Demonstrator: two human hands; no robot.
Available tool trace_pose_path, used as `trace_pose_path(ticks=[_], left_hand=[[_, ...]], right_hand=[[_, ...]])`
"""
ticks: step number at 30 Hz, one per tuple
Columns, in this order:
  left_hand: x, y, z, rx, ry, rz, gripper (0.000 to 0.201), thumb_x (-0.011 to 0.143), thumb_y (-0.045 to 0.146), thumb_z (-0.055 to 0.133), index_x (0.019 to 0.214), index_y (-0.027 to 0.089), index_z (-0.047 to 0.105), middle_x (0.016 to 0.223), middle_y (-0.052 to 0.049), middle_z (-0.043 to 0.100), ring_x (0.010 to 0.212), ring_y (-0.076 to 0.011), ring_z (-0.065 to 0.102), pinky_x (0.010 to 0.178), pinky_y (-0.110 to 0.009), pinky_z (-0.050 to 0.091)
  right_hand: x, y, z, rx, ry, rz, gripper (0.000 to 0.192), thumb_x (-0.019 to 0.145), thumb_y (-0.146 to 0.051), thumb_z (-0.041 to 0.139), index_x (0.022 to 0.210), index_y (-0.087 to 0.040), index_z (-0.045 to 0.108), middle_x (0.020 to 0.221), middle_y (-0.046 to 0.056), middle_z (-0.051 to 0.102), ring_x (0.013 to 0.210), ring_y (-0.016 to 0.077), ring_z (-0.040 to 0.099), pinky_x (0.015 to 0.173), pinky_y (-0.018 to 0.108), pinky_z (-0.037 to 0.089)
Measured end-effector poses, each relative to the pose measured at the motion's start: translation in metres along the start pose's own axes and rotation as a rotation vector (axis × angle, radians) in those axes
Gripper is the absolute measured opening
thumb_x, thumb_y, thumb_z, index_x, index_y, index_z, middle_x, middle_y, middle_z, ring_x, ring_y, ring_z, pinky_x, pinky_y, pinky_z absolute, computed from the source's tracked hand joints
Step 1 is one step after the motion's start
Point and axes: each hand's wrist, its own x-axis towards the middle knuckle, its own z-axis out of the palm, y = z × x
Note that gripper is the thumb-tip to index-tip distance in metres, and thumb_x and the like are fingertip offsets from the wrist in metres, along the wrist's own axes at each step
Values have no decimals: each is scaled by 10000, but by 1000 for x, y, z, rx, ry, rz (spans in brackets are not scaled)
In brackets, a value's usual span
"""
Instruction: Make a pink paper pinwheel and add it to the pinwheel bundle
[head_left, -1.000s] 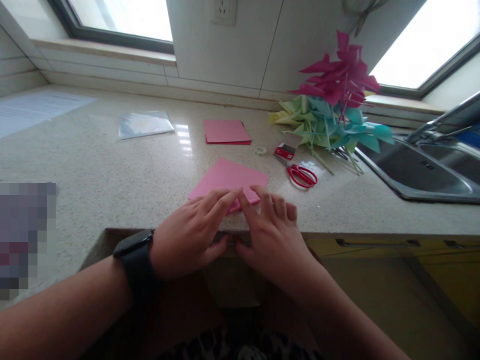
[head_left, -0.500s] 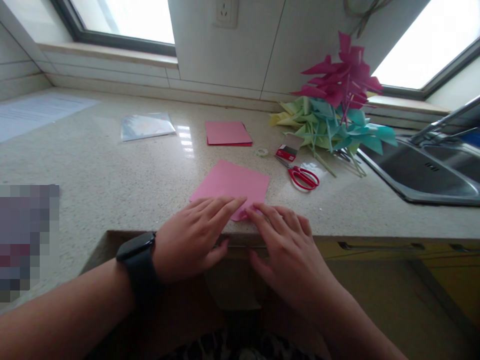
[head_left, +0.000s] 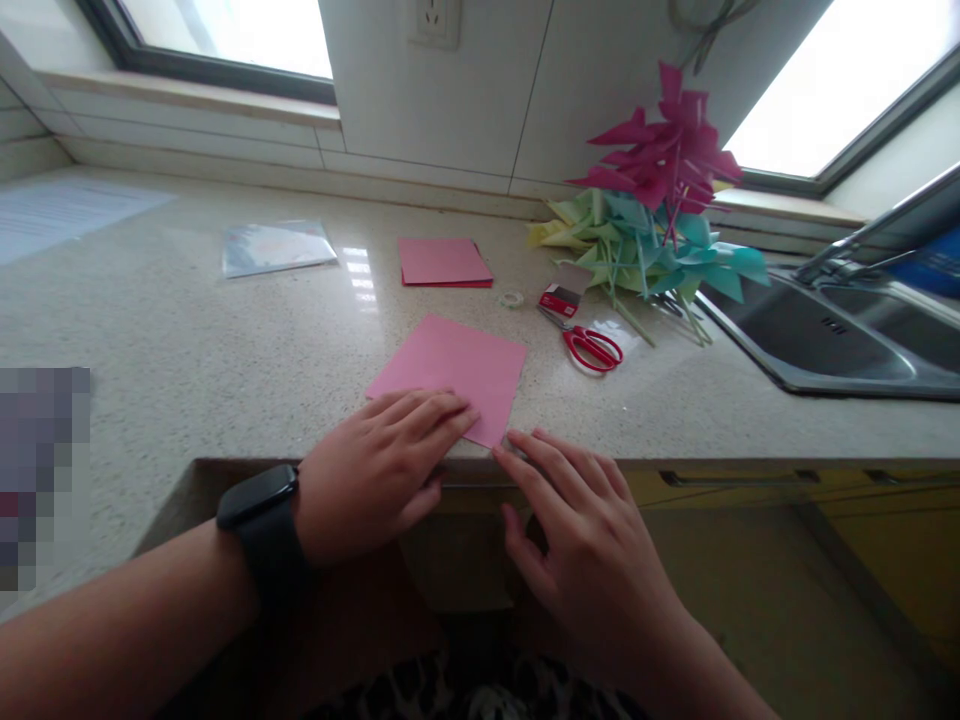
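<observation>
there's print on the white sheet (head_left: 67,215) over at the far left of the counter (head_left: 262,340), but from here the lines are too faint to read. the little red box (head_left: 558,300) carries a pale mark on its side, also too small to make out, and the watch (head_left: 259,497) on the left wrist has a dark face.

the left hand (head_left: 379,465) lies palm down, its fingers straight and close together, the tips resting on the pink paper (head_left: 457,365); its thumb stands off, below the counter's edge. the right hand (head_left: 581,520) is loosely spread and a bit curled, pinching nothing, with its index fingertip at the paper's near corner and its thumb hanging well clear.

the paper sits flat, turned cornerwise, just beyond both hands, its near corner right by the counter's front edge. the left fingers cover part of its near left side.

past it there's a stack of pink and red squares (head_left: 444,260), a small roll of tape (head_left: 511,305), and red-handled scissors (head_left: 571,335) near the box. paper pinwheels (head_left: 675,150) are bunched beside the sink (head_left: 817,345).
</observation>
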Motion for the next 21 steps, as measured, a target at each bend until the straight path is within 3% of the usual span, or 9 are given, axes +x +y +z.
trace_pose_path(ticks=[21], left_hand=[[0,1,1,24,39,37,612,882,217,601,1467,158,432,1504,-104,483,1374,-267,440,1183,-452,341]], right_hand=[[-3,-1,7,-11,78,-19,404,938,-171,547,1337,-192,610,1362,32,641,1262,265,541,1031,453,406]])
